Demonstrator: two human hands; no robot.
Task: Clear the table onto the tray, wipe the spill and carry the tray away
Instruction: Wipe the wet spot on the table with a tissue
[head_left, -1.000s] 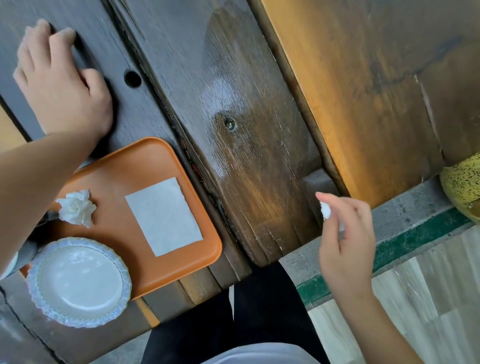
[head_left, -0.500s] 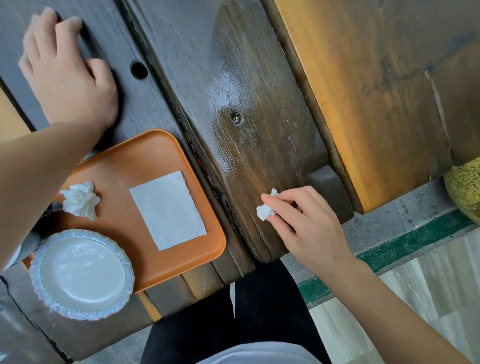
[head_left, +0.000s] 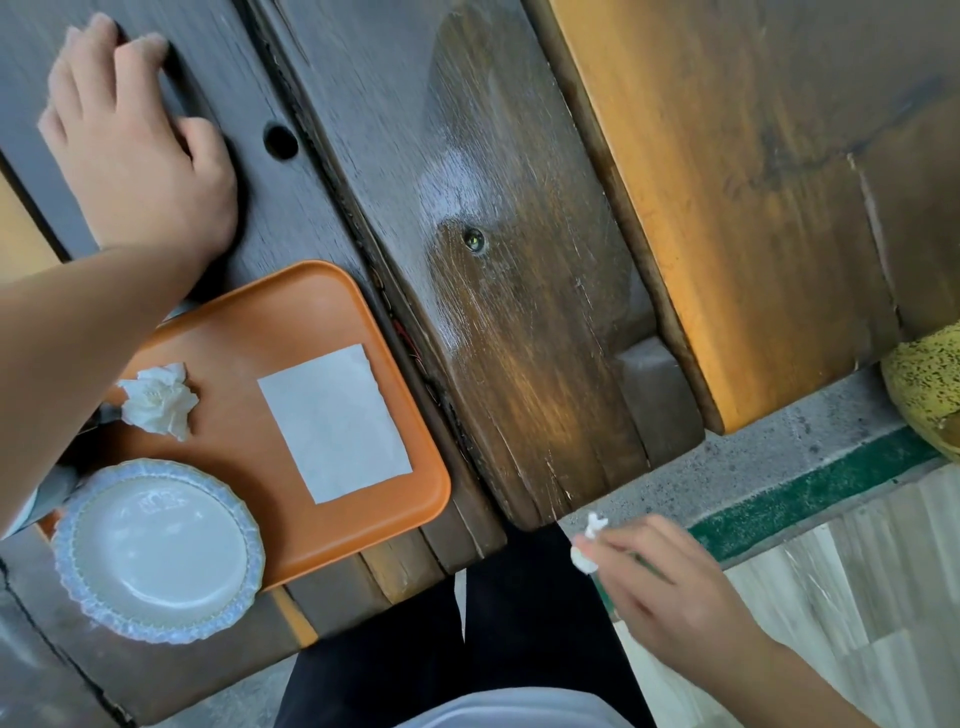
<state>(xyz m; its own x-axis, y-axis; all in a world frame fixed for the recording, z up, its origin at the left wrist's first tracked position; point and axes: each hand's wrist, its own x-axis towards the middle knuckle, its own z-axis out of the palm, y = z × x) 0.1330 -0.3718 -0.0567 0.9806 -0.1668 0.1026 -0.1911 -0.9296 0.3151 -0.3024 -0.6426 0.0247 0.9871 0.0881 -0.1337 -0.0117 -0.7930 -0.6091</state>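
At the lower right of the frame, the right hand (head_left: 670, 597) pinches a small white wad of tissue (head_left: 586, 552) in its fingertips, held in the air just off the near edge of the dark shiny wooden table (head_left: 519, 312). The wad looks tiny, squashed and blurry. At lower left, the flat orange plastic tray (head_left: 291, 322) sits on the table with a round white plate with a wavy blue rim (head_left: 156, 551), a crumpled white napkin (head_left: 158, 397) and a flat white paper square (head_left: 335, 423). At upper left, the left hand (head_left: 135, 150) rests flat on the table, fingers mostly straight, holding nothing. I think the clearing looks mostly done; the wad must go on the tray, then the tray gets carried away
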